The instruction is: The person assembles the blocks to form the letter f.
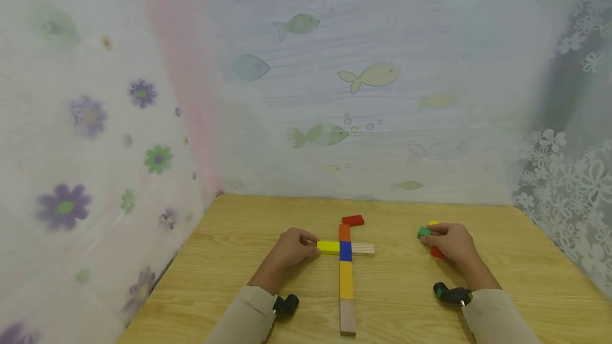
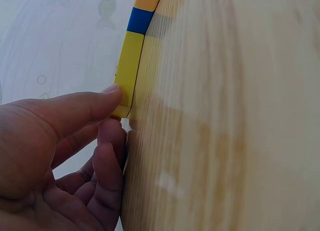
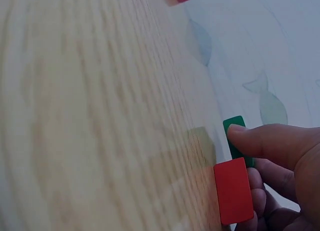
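My left hand [image 1: 292, 248] pinches the outer end of a yellow block [image 1: 328, 247] on the table, thumb on its near side in the left wrist view. The block's other end meets a blue block [image 1: 345, 251], the middle of a cross of blocks. An orange block [image 1: 345, 232] extends beyond the blue one, a bare wood block [image 1: 364, 248] to its right. Toward me run an amber block [image 1: 346, 280] and a pale brown block [image 1: 347, 317]. Off to the right, my right hand [image 1: 455, 244] holds a green block [image 3: 235, 123] between thumb and fingers.
Beside my right hand is a red block [image 3: 233, 191], with a yellow piece [image 1: 433, 223] partly hidden behind the fingers. Another red block [image 1: 353, 220] lies askew at the cross's far end. Fish-patterned cloth [image 1: 459, 121] borders the table [image 1: 268, 211] at the back.
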`<state>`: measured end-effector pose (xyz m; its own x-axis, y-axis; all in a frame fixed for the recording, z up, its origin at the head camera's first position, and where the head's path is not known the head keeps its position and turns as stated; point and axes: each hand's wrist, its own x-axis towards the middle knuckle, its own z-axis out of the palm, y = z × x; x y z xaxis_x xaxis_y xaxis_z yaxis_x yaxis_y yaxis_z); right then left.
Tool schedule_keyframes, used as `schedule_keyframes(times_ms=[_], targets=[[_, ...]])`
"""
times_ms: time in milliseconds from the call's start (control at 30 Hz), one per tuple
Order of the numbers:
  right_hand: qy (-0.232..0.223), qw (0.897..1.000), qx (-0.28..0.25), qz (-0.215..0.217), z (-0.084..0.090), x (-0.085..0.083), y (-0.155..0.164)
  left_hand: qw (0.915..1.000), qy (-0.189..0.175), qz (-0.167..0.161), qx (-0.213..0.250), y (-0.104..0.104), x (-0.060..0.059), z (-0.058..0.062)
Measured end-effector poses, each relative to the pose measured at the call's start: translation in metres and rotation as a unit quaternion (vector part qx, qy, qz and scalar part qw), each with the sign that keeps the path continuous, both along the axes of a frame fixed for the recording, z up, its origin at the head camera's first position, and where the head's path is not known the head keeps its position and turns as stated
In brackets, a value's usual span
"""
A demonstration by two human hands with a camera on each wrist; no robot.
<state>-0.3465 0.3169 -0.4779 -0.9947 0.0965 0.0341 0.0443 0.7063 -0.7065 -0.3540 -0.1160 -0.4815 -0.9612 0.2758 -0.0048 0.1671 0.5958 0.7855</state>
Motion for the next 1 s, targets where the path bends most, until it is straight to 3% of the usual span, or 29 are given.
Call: schedule_keyframes(times_ms=[467,1000], targets=[[0.021,1.0,-0.005,0.003,0.003,-0.012,-0.015,1.0,-0.009,0.004,0.0,0.0,0.002,0.003],[0.003,1.0,-0.006,0.009,0.013,-0.027,-0.035,1.0,-0.007,0.001,0.0,0.0,0.002,0.002]])
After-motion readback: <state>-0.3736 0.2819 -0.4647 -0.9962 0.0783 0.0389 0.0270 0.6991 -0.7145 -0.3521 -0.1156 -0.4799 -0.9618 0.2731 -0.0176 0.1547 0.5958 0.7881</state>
